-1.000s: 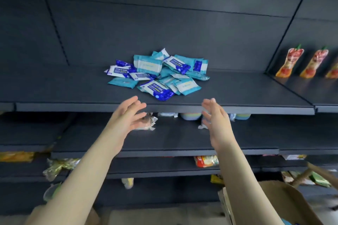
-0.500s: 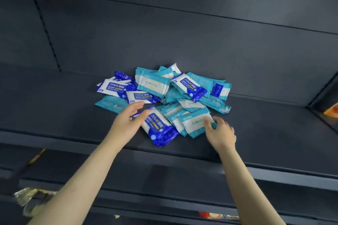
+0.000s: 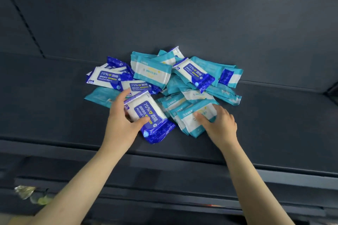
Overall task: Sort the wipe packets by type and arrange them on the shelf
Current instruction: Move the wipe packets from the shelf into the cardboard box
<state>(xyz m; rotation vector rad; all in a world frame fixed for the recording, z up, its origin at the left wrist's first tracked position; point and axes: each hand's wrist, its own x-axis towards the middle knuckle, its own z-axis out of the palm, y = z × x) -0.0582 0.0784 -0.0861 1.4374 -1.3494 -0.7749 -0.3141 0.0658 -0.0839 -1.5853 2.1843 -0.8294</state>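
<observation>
My left grip (image 3: 120, 124) clasps a blue packet (image 3: 146, 109) at the shelf (image 3: 54, 115) front, long axis diagonal, blue end toward me; right grip (image 3: 221, 124), palm down, pinches a teal packet (image 3: 188, 124) beside it.

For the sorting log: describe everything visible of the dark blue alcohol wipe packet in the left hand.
The alcohol wipe packet is a glossy plastic pouch: white middle, dark blue starred end, blue label reading 75% and Alcohol Wipes. It slants at the near edge of the pile, blue end toward the front of the shelf. The left hand grips its white end, thumb across its face.
</observation>
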